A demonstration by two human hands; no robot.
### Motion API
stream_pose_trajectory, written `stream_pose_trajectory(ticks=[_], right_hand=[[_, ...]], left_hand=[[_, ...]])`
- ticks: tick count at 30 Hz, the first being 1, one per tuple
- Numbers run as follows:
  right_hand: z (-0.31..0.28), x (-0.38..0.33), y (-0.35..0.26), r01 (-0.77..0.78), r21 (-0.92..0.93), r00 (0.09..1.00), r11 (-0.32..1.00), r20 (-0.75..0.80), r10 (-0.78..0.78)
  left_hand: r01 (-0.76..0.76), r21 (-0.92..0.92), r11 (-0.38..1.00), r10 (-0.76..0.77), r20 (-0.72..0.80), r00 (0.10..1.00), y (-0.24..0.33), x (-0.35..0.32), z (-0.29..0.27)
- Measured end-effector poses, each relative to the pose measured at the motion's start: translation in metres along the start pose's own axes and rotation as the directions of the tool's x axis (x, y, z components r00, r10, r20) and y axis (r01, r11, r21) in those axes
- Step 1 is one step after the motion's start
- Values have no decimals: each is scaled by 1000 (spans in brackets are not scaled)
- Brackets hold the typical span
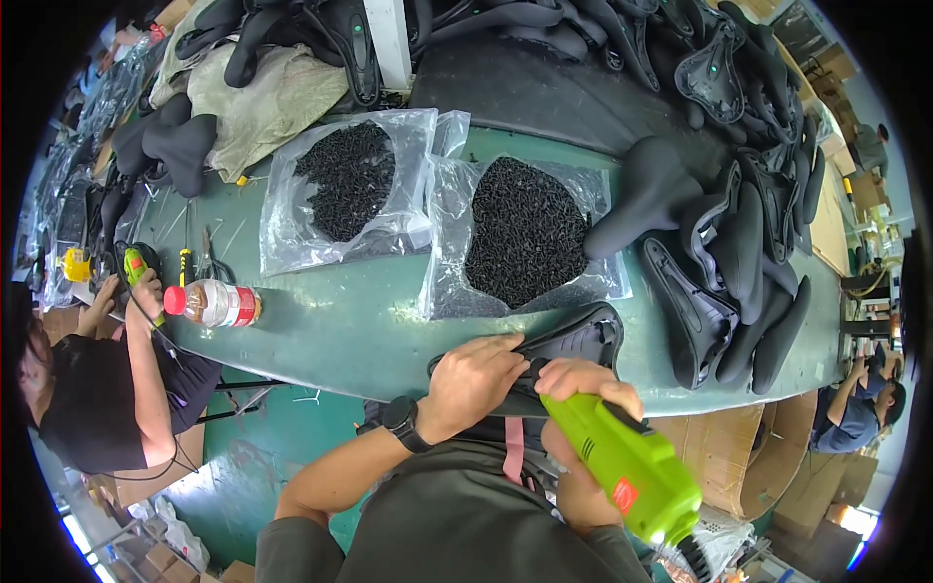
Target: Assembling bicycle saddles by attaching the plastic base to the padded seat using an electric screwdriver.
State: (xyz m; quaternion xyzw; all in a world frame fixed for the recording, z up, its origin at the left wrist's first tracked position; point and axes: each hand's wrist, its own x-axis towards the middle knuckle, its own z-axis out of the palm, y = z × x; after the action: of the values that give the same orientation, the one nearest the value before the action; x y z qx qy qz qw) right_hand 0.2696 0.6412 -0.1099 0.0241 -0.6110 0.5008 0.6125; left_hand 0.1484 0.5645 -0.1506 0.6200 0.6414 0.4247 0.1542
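An upturned black bicycle saddle [586,340] lies at the table's near edge, its hollow underside facing up. My left hand [473,382], a black watch on its wrist, is closed on the saddle's left part; its fingertips meet near the tool's tip. In my right hand [595,384] is a bright green power screwdriver [622,457]. Its black nose points at the saddle, and its body slants back toward me at the lower right. The bit's end is hidden by my fingers. Beyond the saddle, an open clear plastic bag [447,282] holds a heap of small black screws [525,233].
Another clear bag [282,238] of black screws lies farther left. Finished-looking saddles [690,301] pile up at right and along the back. A red-capped bottle [219,303] lies at left, near a co-worker [107,389] holding a green tool. A cardboard box [719,452] stands below right.
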Motion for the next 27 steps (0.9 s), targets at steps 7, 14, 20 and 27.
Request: stream_pose_trajectory(ticks=[7, 14, 20, 27], right_hand=[[-4, 0, 4, -42, -18, 997, 999, 64, 43], [-2, -3, -10, -258, -135, 965, 957, -77, 249], [3, 1, -20, -315, -99, 938, 944, -187, 293], [-5, 3, -27, -203, 2, 975, 979, -97, 202]], left_hand=[[-78, 53, 996, 81, -58, 995, -1, -2, 4], [-37, 50, 998, 39, -26, 999, 5, 0, 0], [-266, 297, 917, 257, 70, 964, 12, 11, -8], [-321, 199, 926, 296, 147, 944, 15, 8, -11]])
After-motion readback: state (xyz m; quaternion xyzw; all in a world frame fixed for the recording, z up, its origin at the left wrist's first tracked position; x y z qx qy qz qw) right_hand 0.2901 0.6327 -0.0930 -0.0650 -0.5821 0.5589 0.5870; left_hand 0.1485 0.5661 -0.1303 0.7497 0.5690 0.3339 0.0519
